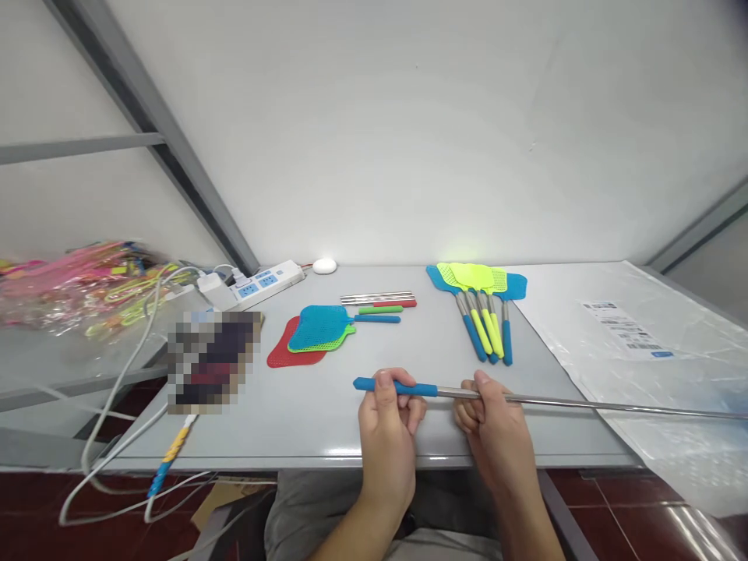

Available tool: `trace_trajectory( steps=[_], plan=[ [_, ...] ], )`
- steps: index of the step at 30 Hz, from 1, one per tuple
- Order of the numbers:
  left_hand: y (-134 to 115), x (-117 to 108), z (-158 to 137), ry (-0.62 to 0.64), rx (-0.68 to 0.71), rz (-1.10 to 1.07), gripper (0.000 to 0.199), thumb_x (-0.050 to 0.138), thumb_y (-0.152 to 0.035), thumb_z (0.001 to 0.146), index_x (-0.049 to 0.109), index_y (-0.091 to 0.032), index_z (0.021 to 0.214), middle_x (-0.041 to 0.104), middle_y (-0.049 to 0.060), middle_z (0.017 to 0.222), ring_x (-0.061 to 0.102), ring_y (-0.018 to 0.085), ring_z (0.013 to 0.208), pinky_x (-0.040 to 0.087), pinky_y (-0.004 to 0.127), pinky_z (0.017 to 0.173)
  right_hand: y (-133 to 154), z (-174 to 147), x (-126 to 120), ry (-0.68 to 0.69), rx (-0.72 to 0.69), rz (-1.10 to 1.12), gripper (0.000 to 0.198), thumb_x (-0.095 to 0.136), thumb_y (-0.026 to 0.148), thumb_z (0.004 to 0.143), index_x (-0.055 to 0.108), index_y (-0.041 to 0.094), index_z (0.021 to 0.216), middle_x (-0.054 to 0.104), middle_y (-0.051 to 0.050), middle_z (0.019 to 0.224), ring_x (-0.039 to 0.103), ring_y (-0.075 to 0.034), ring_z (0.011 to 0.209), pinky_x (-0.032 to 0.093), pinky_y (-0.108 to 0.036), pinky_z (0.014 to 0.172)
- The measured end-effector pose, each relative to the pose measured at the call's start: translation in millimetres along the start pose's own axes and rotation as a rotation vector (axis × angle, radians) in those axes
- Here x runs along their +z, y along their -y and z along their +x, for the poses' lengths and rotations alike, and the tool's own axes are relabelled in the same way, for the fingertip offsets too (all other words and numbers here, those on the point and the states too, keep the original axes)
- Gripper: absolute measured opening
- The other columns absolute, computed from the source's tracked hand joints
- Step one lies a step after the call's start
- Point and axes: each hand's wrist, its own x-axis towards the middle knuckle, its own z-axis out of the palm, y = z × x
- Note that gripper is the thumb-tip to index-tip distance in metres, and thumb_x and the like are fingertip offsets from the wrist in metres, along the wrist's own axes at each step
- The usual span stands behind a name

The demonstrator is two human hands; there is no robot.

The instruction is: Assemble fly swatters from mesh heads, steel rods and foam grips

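My left hand is closed round the blue grip of a telescopic fly swatter, held level just above the table's front part. On the metal rod to the right of the grip, my right hand pinches with thumb and fingers. The rod is drawn out far to the right and leaves the picture, so its far end cannot be made out. Behind my right hand lies a fan of blue and yellow fly swatters. Farther left, blue, green and red swatter heads overlap, beside loose coloured grips and metal rods.
A white power strip with cables and a small white round device stand at the back left. A blurred-out object lies on the left edge. Clear bags sit beyond it. White plastic wrapping covers the right side.
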Motion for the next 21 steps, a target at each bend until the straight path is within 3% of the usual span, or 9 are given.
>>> trace_trajectory(
  steps=[6,9,12,17,21],
  plan=[
    [4,3,3,-0.009,0.011,-0.035,0.04,0.055,-0.056,0.09,0.059,-0.018,0.079,0.034,-0.007,0.06,0.032,0.004,0.044,0.036,0.022,0.051,-10,4,1,-0.009,-0.058,-0.036,0.048,0.061,0.048,0.087,0.033,0.022,0.057,0.021,0.01,0.051,0.017,-0.007,0.045,0.016,-0.025,0.043],
    [-1,-3,9,-0.05,0.034,-0.071,0.035,0.056,-0.052,0.09,0.058,-0.019,0.081,0.04,-0.006,0.063,0.033,0.004,0.044,0.038,0.022,0.051,-12,3,-1,0.012,-0.075,-0.177,0.048,0.058,0.053,0.088,0.037,0.022,0.058,0.024,0.009,0.05,0.02,-0.008,0.046,0.017,-0.025,0.045],
    [-16,-14,22,-0.112,0.123,-0.127,0.033,0.057,-0.049,0.091,0.056,-0.019,0.078,0.042,-0.005,0.067,0.034,0.005,0.048,0.039,0.021,0.051,-11,1,-3,0.043,-0.094,-0.289,0.05,0.057,0.055,0.088,0.04,0.02,0.056,0.03,0.007,0.051,0.024,-0.008,0.049,0.018,-0.024,0.046],
    [-55,-40,41,-0.23,0.222,-0.142,0.037,0.054,-0.047,0.093,0.052,-0.018,0.07,0.035,-0.004,0.065,0.032,0.008,0.054,0.036,0.018,0.049,-10,1,-8,-0.079,-0.104,-0.082,0.05,0.057,0.059,0.086,0.045,0.02,0.057,0.035,0.006,0.051,0.024,-0.008,0.046,0.016,-0.025,0.044],
    [-75,-63,45,-0.261,0.259,-0.13,0.035,0.054,-0.043,0.094,0.052,-0.017,0.071,0.037,-0.004,0.066,0.029,0.008,0.054,0.035,0.017,0.049,-9,0,-10,-0.031,-0.114,-0.236,0.047,0.064,0.05,0.085,0.046,0.019,0.055,0.032,0.007,0.05,0.026,-0.007,0.046,0.017,-0.025,0.045]
  ],
)
